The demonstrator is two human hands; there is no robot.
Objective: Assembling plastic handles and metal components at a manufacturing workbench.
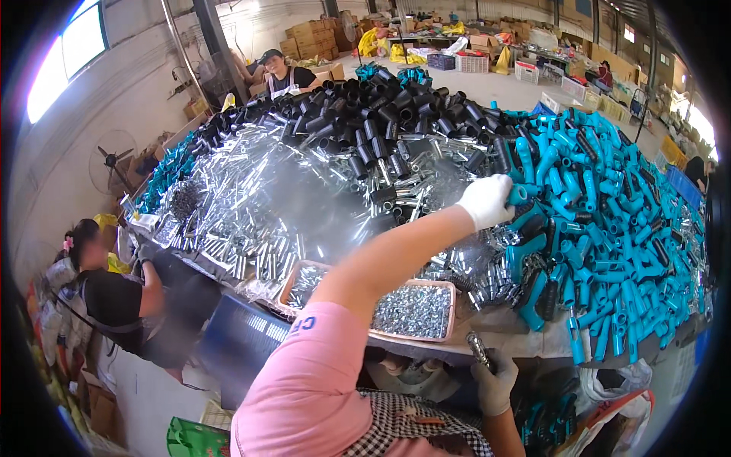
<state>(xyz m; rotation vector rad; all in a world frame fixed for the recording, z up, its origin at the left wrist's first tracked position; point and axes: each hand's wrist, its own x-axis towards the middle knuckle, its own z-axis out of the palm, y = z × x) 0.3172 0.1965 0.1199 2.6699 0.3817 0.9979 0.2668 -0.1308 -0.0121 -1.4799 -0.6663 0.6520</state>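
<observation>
My left hand [488, 202], in a white glove, reaches across the table to the near side of a big heap of teal handles [601, 198]. Its fingers are closed around the end of one teal plastic handle [518, 196]. Lower down, by the table's front edge, my right hand [496, 382] wears a pale glove and grips a short ribbed metal shaft [478, 349] that points up. The handle's far part is lost among its neighbours. Between the hands lie small dark and shiny metal pieces [491, 286].
Shiny metal rods [251, 206] and black tubes [381, 122] are piled on the table. Near me stands a pink tray [411, 335] of small metal parts. A blue bin [244, 335] is at the left. One person [285, 76] sits beyond the table, another [114, 289] at the left.
</observation>
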